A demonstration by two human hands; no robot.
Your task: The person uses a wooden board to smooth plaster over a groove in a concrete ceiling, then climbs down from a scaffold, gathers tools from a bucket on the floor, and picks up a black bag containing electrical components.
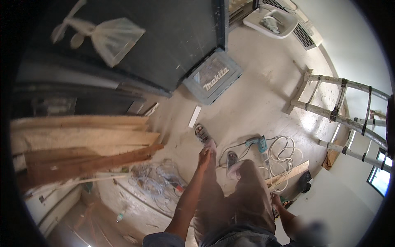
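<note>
My left hand (207, 153) reaches down to the lower part of my left trouser leg (207, 177). Its fingers look bent and closed on the brown cloth. Beside my right thigh hangs my right hand (276, 200), close to some dark items at the wall side; its fingers are too small and partly hidden to read. In front of my right foot a teal corded power drill (257, 143) lies on the floor. Its pale cable (290, 150) is looped to the right of it.
A grey-teal tool case (212, 77) stands by a dark panel (164, 45). Wooden boards (82, 140) are stacked left, above tangled clear wire (148, 181). A paint-spattered ladder (323, 109) leans at right. A white basin (270, 21) is at the far end. A white strip (194, 116) lies ahead.
</note>
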